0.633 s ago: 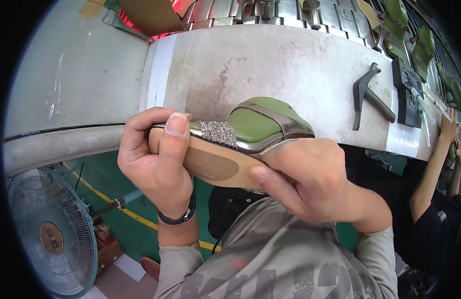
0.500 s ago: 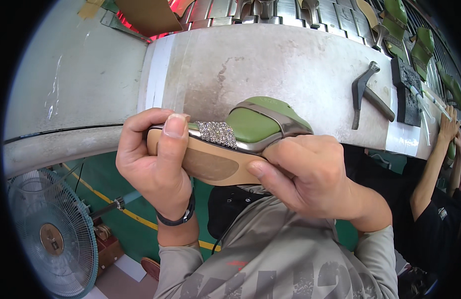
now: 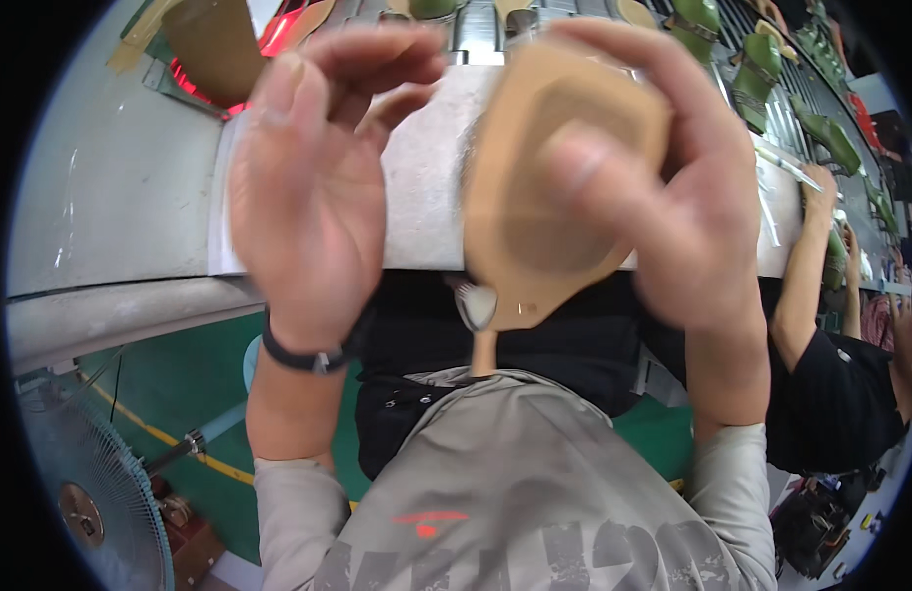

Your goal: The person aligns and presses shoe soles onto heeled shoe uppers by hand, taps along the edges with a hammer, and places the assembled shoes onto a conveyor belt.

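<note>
A high-heeled sandal [image 3: 515, 236] with a tan sole is raised over the bench edge, its sole facing me and its heel pointing down. My right hand [image 3: 697, 222] grips it from the right, thumb across the darker patch of the sole and fingers behind it. To the left, my left hand [image 3: 313, 197] is up with loosely curled, parted fingers and nothing in them. A gap separates it from the sandal. Both hands are smeared by motion. The sandal's upper is mostly hidden behind the sole.
A pale workbench [image 3: 421, 187] runs across in front of me. Beyond it, a metal conveyor [image 3: 475, 37] carries shoe parts, with green shoe lasts [image 3: 759, 79] at the upper right. A red-lit opening [image 3: 214, 89] is at upper left, a fan [image 3: 91, 483] at lower left. A co-worker's arm [image 3: 806, 266] reaches in at right.
My left hand has let go of the sandal and moved up. My right hand has lifted the sandal away from me and turned it heel-down. The view has shifted too.
</note>
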`<action>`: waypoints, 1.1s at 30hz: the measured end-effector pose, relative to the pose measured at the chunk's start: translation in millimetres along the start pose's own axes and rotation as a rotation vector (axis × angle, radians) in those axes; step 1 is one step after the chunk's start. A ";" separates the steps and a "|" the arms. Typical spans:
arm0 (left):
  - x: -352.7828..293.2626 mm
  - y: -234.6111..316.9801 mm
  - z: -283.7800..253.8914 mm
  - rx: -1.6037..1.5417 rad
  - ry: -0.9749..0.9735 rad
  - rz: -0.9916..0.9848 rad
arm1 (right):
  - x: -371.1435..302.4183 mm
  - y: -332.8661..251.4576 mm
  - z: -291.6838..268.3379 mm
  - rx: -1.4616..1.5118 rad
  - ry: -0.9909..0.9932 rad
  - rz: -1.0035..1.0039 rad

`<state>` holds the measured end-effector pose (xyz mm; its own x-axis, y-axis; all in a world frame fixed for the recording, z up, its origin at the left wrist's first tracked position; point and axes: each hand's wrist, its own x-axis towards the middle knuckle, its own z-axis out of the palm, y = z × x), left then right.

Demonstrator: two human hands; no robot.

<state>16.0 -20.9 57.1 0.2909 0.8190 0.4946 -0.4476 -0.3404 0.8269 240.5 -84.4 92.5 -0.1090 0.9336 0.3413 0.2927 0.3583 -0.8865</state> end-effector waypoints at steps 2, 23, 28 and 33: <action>-19.7 -34.4 -17.1 -0.141 0.187 -0.315 | -7.4 9.7 -21.3 0.193 0.254 0.180; -24.9 -69.1 -30.9 0.380 -0.070 0.001 | -16.1 -10.5 30.8 -0.428 -0.167 -0.306; -28.0 -64.1 -29.8 0.435 -0.080 -0.064 | -22.5 17.2 47.5 -0.518 -0.053 -0.562; -27.5 -64.6 -31.5 0.463 -0.096 -0.067 | -17.8 31.8 61.1 -0.496 -0.007 -0.609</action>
<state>10.3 -6.9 -18.3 0.3933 0.8071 0.4403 -0.0071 -0.4762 0.8793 193.7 -89.5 39.1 -0.3920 0.5737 0.7192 0.5691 0.7654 -0.3005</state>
